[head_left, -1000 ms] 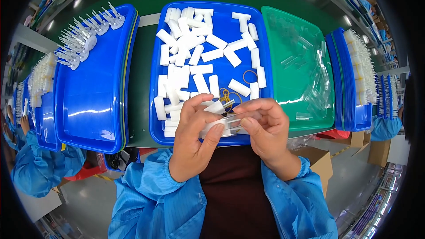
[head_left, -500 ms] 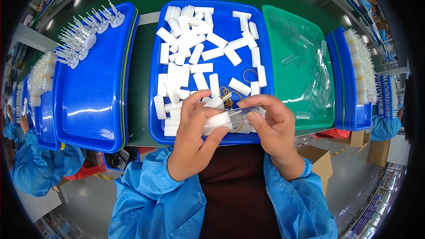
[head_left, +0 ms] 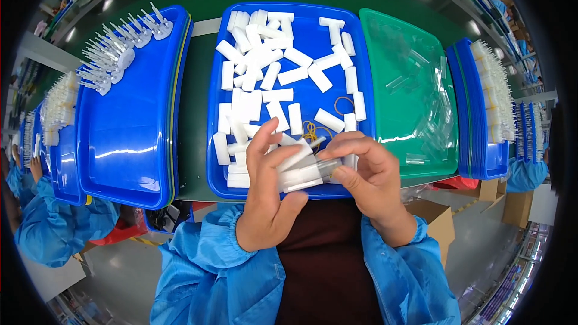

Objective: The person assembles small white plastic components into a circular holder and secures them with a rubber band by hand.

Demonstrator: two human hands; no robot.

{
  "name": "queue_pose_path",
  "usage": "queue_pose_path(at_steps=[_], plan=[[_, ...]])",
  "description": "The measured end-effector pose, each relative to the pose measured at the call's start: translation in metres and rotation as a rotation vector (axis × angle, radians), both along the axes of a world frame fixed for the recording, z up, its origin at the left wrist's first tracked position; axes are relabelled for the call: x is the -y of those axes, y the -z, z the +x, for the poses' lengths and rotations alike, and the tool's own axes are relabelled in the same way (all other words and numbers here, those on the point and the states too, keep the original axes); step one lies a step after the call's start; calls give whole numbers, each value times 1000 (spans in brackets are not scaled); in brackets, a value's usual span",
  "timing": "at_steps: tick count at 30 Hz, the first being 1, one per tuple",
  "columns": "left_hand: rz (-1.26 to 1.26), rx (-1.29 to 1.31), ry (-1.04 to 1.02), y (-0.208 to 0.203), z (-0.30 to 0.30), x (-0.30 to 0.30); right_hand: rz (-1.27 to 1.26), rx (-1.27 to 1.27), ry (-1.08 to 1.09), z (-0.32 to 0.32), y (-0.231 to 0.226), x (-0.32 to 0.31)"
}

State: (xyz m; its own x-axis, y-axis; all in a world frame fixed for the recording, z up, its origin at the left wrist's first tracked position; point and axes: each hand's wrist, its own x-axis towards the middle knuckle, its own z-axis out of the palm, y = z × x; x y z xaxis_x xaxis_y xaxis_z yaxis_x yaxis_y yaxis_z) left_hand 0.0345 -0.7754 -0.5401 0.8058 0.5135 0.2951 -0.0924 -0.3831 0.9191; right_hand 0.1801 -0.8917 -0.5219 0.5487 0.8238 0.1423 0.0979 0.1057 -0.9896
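Note:
Over the near edge of the middle blue tray, my right hand (head_left: 374,176) pinches a clear plastic tube (head_left: 327,168) between thumb and fingers. A white cylinder (head_left: 301,177) sits at the tube's left end, apparently partly inside it, blurred by motion. My left hand (head_left: 265,195) is beside it with thumb and fingers apart, around the cylinder's left end. Another white piece (head_left: 296,157) shows just behind, close to the left index finger; whether that finger touches it I cannot tell. Many more white cylinders (head_left: 293,76) lie loose in the blue tray (head_left: 313,99).
Yellow rubber bands (head_left: 312,130) lie in the middle tray. On the right, a green tray (head_left: 391,114) holds clear tubes (head_left: 436,111). At left, a blue tray (head_left: 120,150) carries white stemmed parts (head_left: 111,54). Stacked blue trays (head_left: 472,120) stand far right; a co-worker's blue sleeve (head_left: 66,222) is at left.
My left thumb has come away from the white cylinder and the left fingers have spread. The tube and cylinder in my right hand have shifted slightly left. The view has shifted a little.

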Motion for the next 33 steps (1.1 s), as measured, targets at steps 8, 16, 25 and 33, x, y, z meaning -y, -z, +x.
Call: queue_pose_path(at_steps=[8, 16, 25, 33], plan=[[78, 265, -134, -4, 8, 14, -12, 146, -102, -11, 10, -3], [-199, 312, 238, 0, 7, -7, 142, 629, -122, 1, -9, 5], [-414, 177, 341, -7, 11, -3, 194, 747, -183, 6, -3, 14], [-398, 64, 338, -9, 14, -3, 230, 682, -232, 12, -5, 13]])
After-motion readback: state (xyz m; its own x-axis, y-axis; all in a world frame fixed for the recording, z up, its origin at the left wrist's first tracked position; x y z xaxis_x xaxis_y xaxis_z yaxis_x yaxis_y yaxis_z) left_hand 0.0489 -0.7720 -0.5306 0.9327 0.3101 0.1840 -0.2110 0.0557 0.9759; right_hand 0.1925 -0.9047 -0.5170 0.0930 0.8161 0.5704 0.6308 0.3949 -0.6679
